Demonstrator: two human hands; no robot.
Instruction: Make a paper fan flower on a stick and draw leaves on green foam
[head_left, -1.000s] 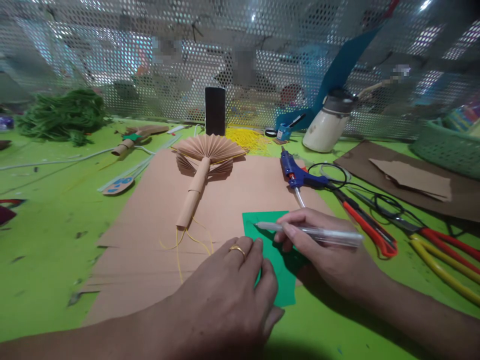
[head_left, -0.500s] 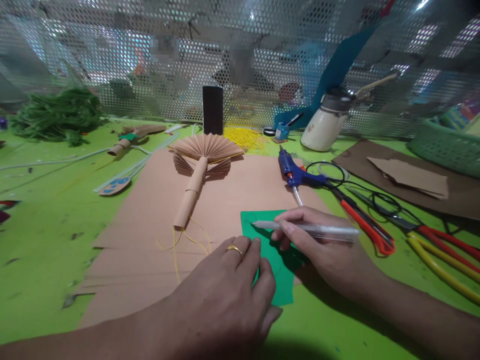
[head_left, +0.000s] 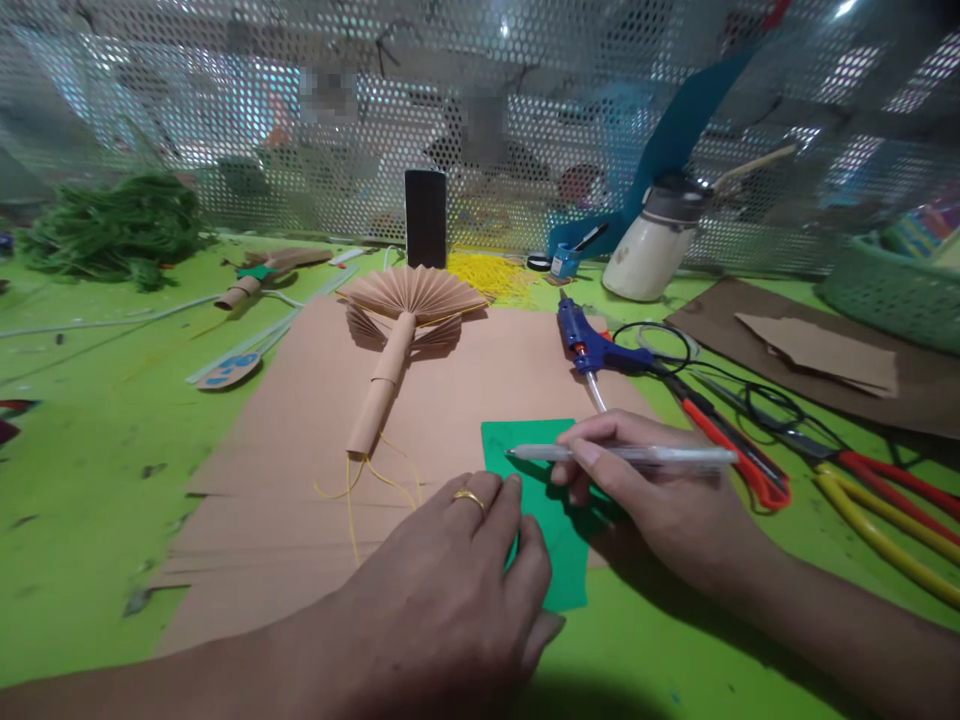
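Observation:
A piece of green paper (head_left: 551, 535) lies on brown paper with faint marks near its top left. My left hand (head_left: 465, 570), with a gold ring, rests on its left side, fingers bent but apart, pressing it down. In my right hand (head_left: 637, 480) is a clear pen (head_left: 675, 457), gripped between thumb and fingers, its tip at the upper left of the green paper. Beyond my left hand lies a pleated brown paper fan shape (head_left: 412, 292) on a rolled paper tube (head_left: 379, 400) with loose yellow strings.
To the right lie a blue glue gun (head_left: 589, 345), a red cutter knife (head_left: 739, 455), scissors with red handles (head_left: 892, 485) and a yellow-handled tool (head_left: 877, 520). Behind stand a phone (head_left: 425, 220), a white jug (head_left: 649, 250) and a perforated screen (head_left: 300, 150). Green strands (head_left: 112, 230) are heaped left.
My right hand and the pen have shifted slightly right, the pen's tip moving a little right and down over the green paper. My left hand stays where it was.

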